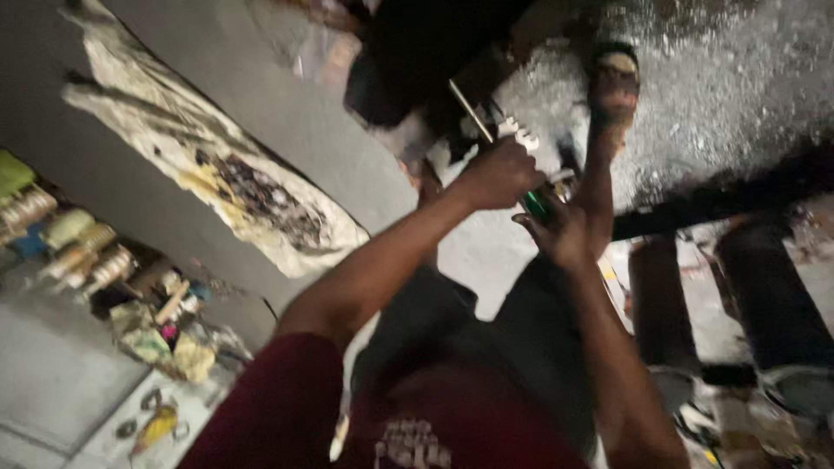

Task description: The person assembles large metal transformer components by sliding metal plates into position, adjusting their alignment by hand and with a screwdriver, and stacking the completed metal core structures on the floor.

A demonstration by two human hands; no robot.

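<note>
Green tool, dim workshop, gritty floor

Two hands, one green-handled tool, one sandalled foot, two dark cylinders

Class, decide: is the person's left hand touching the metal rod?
Touching. The head view shows the left hand closed around the lower end of the metal rod, with no gap visible.

left arm: bare, extended forward from dark red sleeve, elbow bent slightly
left hand: fist closed, knuckles up, held above the right
right arm: bare, stretched forward, forearm angled inward
right hand: fingers curled, palm turned up, just below left hand
hands: held close together; contact cannot be told
</note>
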